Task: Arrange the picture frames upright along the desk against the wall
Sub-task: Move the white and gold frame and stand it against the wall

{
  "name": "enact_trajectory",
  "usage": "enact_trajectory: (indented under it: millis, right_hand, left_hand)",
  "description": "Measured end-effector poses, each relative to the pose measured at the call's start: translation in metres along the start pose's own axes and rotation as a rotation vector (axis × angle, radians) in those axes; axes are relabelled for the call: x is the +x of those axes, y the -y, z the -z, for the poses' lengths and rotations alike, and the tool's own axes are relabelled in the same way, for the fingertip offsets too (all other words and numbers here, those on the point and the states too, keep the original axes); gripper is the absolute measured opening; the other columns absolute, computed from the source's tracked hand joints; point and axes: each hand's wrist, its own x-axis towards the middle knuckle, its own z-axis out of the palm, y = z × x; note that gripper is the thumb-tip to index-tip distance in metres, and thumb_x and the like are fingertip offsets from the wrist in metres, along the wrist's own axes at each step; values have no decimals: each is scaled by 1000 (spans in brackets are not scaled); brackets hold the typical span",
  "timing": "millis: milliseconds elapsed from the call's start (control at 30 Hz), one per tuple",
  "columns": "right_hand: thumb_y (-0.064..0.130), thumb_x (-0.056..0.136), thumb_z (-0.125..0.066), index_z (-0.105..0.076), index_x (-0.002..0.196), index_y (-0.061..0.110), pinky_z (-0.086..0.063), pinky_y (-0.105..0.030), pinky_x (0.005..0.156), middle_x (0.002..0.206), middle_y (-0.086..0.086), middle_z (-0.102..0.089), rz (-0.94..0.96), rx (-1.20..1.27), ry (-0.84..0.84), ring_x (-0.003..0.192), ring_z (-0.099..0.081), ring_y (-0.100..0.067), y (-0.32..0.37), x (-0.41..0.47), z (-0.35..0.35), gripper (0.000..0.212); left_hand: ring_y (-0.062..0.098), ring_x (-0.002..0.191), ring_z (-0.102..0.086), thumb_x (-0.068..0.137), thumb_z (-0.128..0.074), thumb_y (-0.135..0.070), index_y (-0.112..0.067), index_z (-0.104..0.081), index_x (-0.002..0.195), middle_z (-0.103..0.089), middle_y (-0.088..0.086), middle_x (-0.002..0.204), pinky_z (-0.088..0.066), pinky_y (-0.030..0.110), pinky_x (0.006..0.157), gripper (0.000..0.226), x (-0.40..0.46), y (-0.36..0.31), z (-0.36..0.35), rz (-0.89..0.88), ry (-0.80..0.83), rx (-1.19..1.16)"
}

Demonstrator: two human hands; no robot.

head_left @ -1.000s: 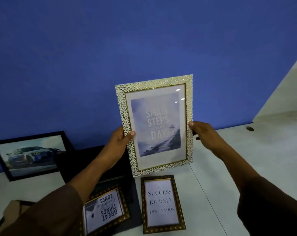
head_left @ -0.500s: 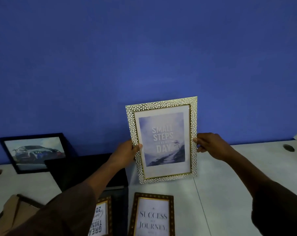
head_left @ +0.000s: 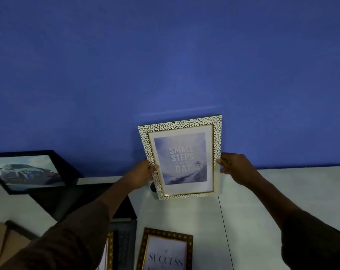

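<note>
A white pebble-pattern frame [head_left: 181, 158] reading "Small steps every day" stands upright, its bottom edge at the white desk [head_left: 282, 188], close to the blue wall. My left hand [head_left: 141, 177] grips its left side and my right hand [head_left: 234, 168] grips its right side. A black frame with a car picture [head_left: 27, 172] leans against the wall at far left. A dark gold-trimmed "Success" frame [head_left: 165, 250] lies flat in front. Another gold-edged frame [head_left: 108, 252] lies beside it, mostly hidden by my left sleeve.
A flat black item [head_left: 77, 199] lies on the desk under my left arm. A brown cardboard piece [head_left: 3, 242] sits at bottom left. A seam [head_left: 224, 230] runs across the desk to the right of the flat frames.
Both hands have carried the pebble frame away from me and down toward the wall; its bottom edge now meets the desk. My view has tilted up, cutting off the flat frames.
</note>
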Motion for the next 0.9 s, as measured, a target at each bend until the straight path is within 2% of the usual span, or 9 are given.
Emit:
enact_trajectory:
  millis: [133,300,433,500,567,633,733,800,900]
  right_hand:
    - [19,101,-57,-66,106,6,-62,-44,84,111,-13,-73,-46,47,-20,94,-74,-29,-18,14,-13,17]
    - [22,101,-57,-61,94,21,-63,-43,79,98,-3,-72,-51,85,-58,86,-76,-22,-32,20,-29,8]
    - [23,103,-53,-59,95,22,-63,-44,78,102,-9,-75,-60,96,-128,86,-76,-24,-40,21,-40,10]
    - [25,103,-52,-56,97,23,-63,-41,76,103,-9,-74,-53,78,-161,85,-76,-24,-42,21,-43,8]
    - [25,102,-52,-56,99,22,-60,-31,73,106,-8,-73,-59,80,-159,87,-75,-25,-42,22,-45,6]
    - [27,102,-53,-60,103,17,-53,-25,72,107,-8,-74,-80,74,-153,91,-75,-26,-40,22,-44,12]
    - [30,100,-58,-62,120,13,-48,-27,78,113,-9,-75,-116,67,-155,102,-72,-27,-34,18,-44,27]
    - [34,97,-62,-57,132,16,-51,-31,86,122,-7,-72,-147,106,-158,110,-70,-25,-30,11,-48,39]
    - [46,94,-62,-50,140,19,-51,-38,97,132,-5,-67,-191,98,-145,118,-65,-25,-26,-7,-56,54]
  left_hand:
    - [36,121,-64,106,-49,-16,-3,-53,137,-62,16,134,-58,48,97,34,22,3,-8,32,25,39]
    - [33,124,-63,104,-51,-24,-12,-55,135,-63,12,136,-53,53,103,34,51,21,-11,11,41,101]
    - [31,116,-67,104,-51,-29,-14,-56,131,-65,10,131,-58,51,97,32,55,16,-16,6,39,140]
    - [31,115,-67,105,-50,-28,-13,-55,133,-65,11,132,-59,49,95,33,50,11,-18,-11,24,157]
    - [32,118,-66,105,-49,-26,-11,-52,137,-64,13,135,-56,46,99,35,45,9,-21,-21,-4,172]
    - [32,123,-63,105,-50,-26,-12,-50,138,-62,11,138,-52,41,103,36,40,10,-23,-22,-32,185]
    - [31,123,-62,102,-54,-30,-15,-49,135,-64,8,135,-50,40,99,36,35,11,-29,20,-71,112]
    - [28,121,-62,102,-56,-31,-15,-46,135,-64,7,133,-50,38,100,38,28,11,-33,44,-74,63]
    - [29,129,-57,102,-54,-34,-15,-37,146,-57,9,142,-45,36,104,51,11,16,-39,95,-50,52]
